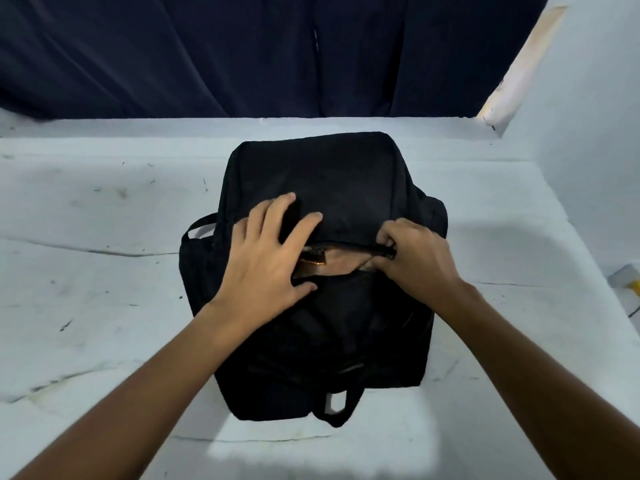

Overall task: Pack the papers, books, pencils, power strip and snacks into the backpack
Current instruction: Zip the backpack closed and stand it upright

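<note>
A black backpack (322,174) lies flat on the white table (104,220), its carry handle toward me. A zipped pocket across its middle gapes open, and a shiny brown-and-gold snack wrapper (317,263) shows inside. My left hand (266,258) lies spread on the bag at the left end of the opening, fingers straight, pressing the fabric. My right hand (412,258) pinches the zipper pull (389,252) at the right end of the opening. Whatever else the bag holds is hidden.
A dark blue curtain (242,53) hangs behind the table. A white wall (588,133) closes the right side. A small white and yellow object (628,280) lies at the table's right edge.
</note>
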### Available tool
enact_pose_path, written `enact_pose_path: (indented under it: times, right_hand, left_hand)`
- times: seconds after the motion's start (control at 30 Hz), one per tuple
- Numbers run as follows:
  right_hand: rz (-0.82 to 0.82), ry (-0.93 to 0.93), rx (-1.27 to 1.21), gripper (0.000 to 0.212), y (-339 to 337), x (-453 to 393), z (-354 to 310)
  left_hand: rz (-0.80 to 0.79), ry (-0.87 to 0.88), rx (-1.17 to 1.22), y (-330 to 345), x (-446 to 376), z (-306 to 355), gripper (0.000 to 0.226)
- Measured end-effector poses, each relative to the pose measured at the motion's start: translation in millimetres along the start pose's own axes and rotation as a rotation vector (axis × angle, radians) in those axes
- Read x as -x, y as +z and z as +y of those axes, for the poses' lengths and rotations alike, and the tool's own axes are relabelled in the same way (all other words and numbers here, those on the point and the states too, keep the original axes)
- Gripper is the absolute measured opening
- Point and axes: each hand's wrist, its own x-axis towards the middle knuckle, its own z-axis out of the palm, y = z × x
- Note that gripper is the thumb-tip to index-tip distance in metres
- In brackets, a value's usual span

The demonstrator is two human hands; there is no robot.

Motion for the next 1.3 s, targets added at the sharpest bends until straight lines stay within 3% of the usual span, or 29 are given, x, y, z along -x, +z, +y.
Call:
enact_pose_path:
  times: [0.07,0.13,0.3,0.5,0.63,0.77,0.87,1.03,1.17,1.3]
  right_hand:
    - [-0.002,-0.029,0.001,0.032,1,-4,3]
    - [0.019,-0.040,-0.010,0.031,2,-7,7]
    - [0.045,-0.054,-0.026,0.024,1,-17,11]
    - [0.033,-0.018,0.039,0.024,-1,-32,6]
    - [-0.111,0.010,0.055,0.030,-11,-35,6]
    - [-0.315,0.032,-0.056,0.040,-33,-28,12]
    - [-0.380,0.103,-0.109,0.041,-45,-21,20]
    - [-0.339,0.169,-0.193,0.014,-40,-9,28]
    - [-0.343,0.206,-0.339,0.009,-41,-5,23]
    - [-0.333,0.253,-0.527,0.012,-52,-5,20]
  left_hand:
    - [-0.045,-0.046,-0.079,7,-9,4,0.107]
    - [-0.041,-0.056,-0.082,13,-14,-1,0.104]
    - [0.017,-0.047,0.084,22,-27,-22,0.066]
    - [0.024,-0.084,0.054,36,-42,-27,0.046]
    - [-0.004,-0.056,0.042,35,-41,-30,0.056]
    - [-0.144,-0.031,0.107,17,-38,-32,0.064]
    - [-0.097,-0.007,0.150,4,-35,-27,0.066]
    - [0.265,0.163,0.208,-5,-38,16,0.044]
    - [0.171,0.222,0.247,2,-51,58,0.026]
    - [0.084,0.181,0.158,19,-59,80,0.040]
